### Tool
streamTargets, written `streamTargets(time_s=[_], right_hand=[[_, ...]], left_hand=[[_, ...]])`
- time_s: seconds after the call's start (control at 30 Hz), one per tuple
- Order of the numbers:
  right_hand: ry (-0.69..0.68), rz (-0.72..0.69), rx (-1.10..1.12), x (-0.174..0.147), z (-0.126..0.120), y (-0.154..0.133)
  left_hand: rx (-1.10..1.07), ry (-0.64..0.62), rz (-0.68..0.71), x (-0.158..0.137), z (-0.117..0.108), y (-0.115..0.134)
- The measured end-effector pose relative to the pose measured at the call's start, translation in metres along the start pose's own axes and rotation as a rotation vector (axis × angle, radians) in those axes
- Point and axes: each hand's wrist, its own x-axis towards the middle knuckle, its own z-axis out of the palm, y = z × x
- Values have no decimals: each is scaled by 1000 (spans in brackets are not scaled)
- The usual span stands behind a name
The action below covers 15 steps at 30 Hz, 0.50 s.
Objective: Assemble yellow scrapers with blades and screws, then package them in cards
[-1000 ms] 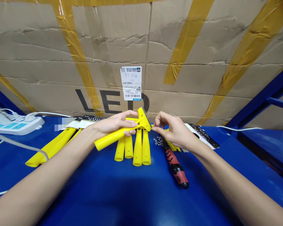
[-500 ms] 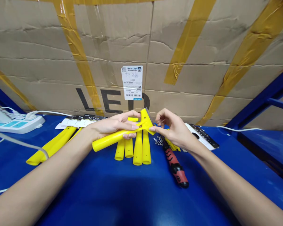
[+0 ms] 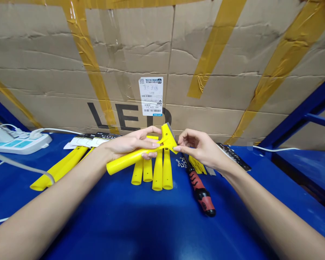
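My left hand (image 3: 137, 142) is wrapped round the neck of a yellow scraper (image 3: 128, 159), its handle slanting down to the left and its head up. A grey blade edge shows along the head's right side. My right hand (image 3: 196, 146) is at the head's lower right corner, thumb and fingers drawn together; whatever small thing they may hold is hidden. Below the scraper, several yellow scraper handles (image 3: 157, 173) lie on the blue table. Beneath my right hand rests a red and black screwdriver (image 3: 202, 191), with small metal nuts (image 3: 182, 162) left of its shaft.
More yellow scrapers (image 3: 58, 166) and printed cards (image 3: 79, 140) lie at the left, near a white power strip (image 3: 24, 142) and cables. Yellow pieces (image 3: 196, 165) and black-and-white cards (image 3: 237, 157) lie at the right. A large taped cardboard box (image 3: 141, 47) stands behind.
My right hand's fingers have drawn closer together beside the scraper head, and its wrist has shifted slightly. My left hand and the scraper stay nearly still.
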Motion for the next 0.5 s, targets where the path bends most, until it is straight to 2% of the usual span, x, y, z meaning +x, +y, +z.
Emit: streamTargets(time_s=[0.1,0.3,0.5], right_hand=[[10,-1,-2,0,1,2],[32,-83,-142,1,3,3],[56,-84,-211,2,3,3]], left_hand=[[14,-6,6,-1,1,2],[11,-19,12,-1,0,2],[14,-27,18,-2,-1,1]])
